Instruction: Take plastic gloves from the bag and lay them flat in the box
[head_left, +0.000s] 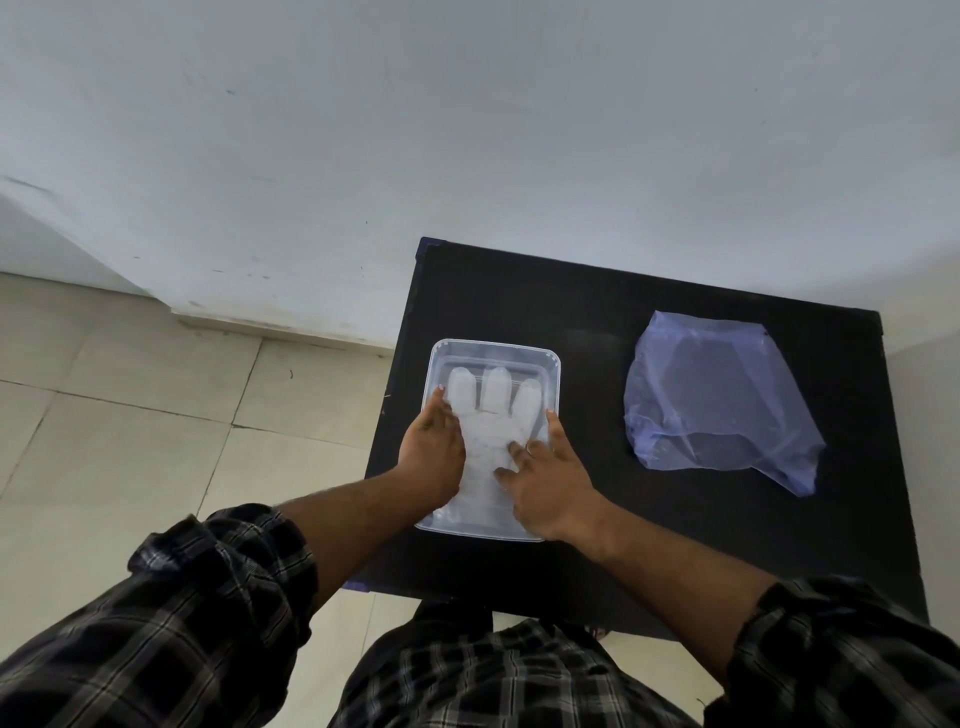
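Observation:
A clear plastic box sits on the left part of a black table. Inside it lies a translucent plastic glove, flat, fingers pointing away from me. My left hand rests palm down on the glove's left side, fingers curled at the box's left wall. Over the glove's right side, my right hand has its fingers spread and presses down. Neither hand grips anything. A crumpled bluish plastic bag lies on the right of the table, apart from both hands.
The table stands against a white wall, with tiled floor to its left. My checked sleeves and shirt fill the bottom of the view. Bare black table surface lies between the box and the bag.

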